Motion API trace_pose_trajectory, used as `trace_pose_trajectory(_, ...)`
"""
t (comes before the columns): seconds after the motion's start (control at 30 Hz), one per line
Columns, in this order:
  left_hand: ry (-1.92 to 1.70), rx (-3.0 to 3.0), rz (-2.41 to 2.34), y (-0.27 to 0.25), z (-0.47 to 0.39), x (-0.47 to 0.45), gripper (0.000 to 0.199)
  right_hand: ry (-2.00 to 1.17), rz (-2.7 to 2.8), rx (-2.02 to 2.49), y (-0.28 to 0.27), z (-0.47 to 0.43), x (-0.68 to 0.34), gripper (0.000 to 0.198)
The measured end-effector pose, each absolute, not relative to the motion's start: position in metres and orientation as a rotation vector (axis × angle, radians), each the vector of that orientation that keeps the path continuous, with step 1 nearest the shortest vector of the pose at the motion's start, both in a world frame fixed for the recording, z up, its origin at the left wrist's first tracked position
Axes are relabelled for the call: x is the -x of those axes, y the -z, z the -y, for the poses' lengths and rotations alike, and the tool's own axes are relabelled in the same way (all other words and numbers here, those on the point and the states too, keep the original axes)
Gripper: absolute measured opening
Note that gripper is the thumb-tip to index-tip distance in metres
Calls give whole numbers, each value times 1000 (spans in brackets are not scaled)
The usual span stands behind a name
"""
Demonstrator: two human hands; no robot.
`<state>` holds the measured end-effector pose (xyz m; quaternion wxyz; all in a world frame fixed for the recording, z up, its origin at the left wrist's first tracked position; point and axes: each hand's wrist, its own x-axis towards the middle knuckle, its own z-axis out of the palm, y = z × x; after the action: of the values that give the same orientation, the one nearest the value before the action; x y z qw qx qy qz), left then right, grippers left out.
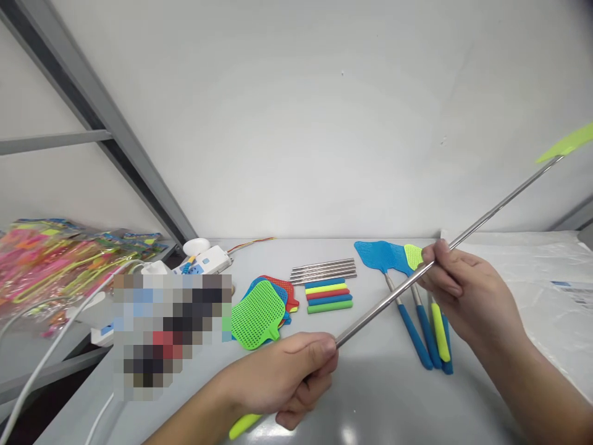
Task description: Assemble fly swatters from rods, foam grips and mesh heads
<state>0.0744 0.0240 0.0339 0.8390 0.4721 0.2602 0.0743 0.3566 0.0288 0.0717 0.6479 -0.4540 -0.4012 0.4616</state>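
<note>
A telescopic fly swatter (384,302) slants across the view, its metal rod drawn out long. My left hand (296,377) is closed round its handle, whose yellow-green end shows below the wrist. Farther up, my right hand (467,287) pinches the rod between thumb and fingers. The yellow-green swatter head (567,142) is at the upper right, partly cut off by the frame. Behind my right hand lie several finished swatters, mostly blue (380,254), with one yellow-green handle (440,334) among them.
Loose swatter heads (257,314) lie piled at centre left, green on top. Metal rods (324,271) and coloured handles (328,301) lie in rows beside them. A power strip (204,262) with white cables, bagged colourful goods (69,266) and a plastic sheet (546,278) flank the table. Part is pixelated.
</note>
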Motion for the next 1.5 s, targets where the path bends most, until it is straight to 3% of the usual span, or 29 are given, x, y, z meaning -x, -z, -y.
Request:
trace_pose_trajectory(0.43, -140, -1112, -664, -38, -28, -73, 41, -913, 775, 882, -77, -41, -376, 29)
trace_pose_trajectory(0.7, -177, -1105, -694, -37, -34, -68, 40, -1052, 921, 949, -49, -39, -330, 35)
trace_pose_trajectory(1.1, -131, -1222, -704, -47, -32, -81, 41, -752, 783, 918, -75, -43, -383, 41)
trace_pose_trajectory(1.3, -52, -1286, -740, -48, -41, -63, 36, -585, 720, 859, -74, -48, -391, 31)
trace_pose_trajectory(1.5, -101, -1232, -730, -51, -45, -57, 38, -688, 731, 838, -67, -46, -377, 29)
